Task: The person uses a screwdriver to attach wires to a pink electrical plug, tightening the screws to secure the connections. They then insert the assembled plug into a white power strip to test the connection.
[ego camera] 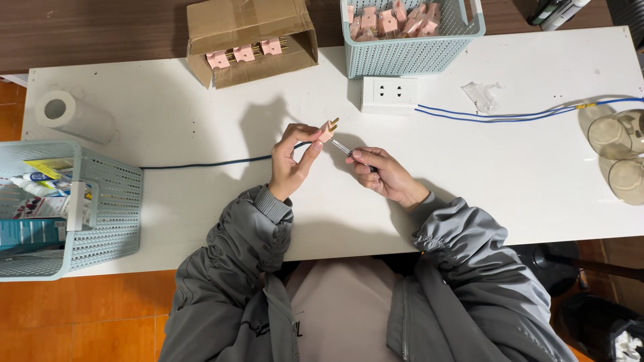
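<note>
1. Left hand [290, 163]: grip clamped on a small pink plug [328, 129] with brass prongs, pinched between thumb and fingertips and held above the counter [201, 114], prongs pointing up and right.
2. Right hand [384, 175]: grip closed on a slim screwdriver [343, 149]; its metal shaft angles up-left, tip touching the underside of the plug.
3. A dark blue cable [201, 163] runs from the plug, behind the left hand, leftward across the counter.
4. Just beyond the hands: white double socket block [388, 94], with blue wires [496, 116] leading off to the right edge.
5. Near the wires: a crumpled clear plastic scrap [481, 94].
6. Far edge: pale blue basket [412, 53] and open cardboard box [249, 41], both holding more pink plugs.
7. Left edge: paper roll [70, 115]; second pale blue basket [107, 214] with tubes and packets.
8. Right edge: two clear glass vessels [620, 154].
9. Both arms wear grey jacket sleeves [248, 234].
</note>
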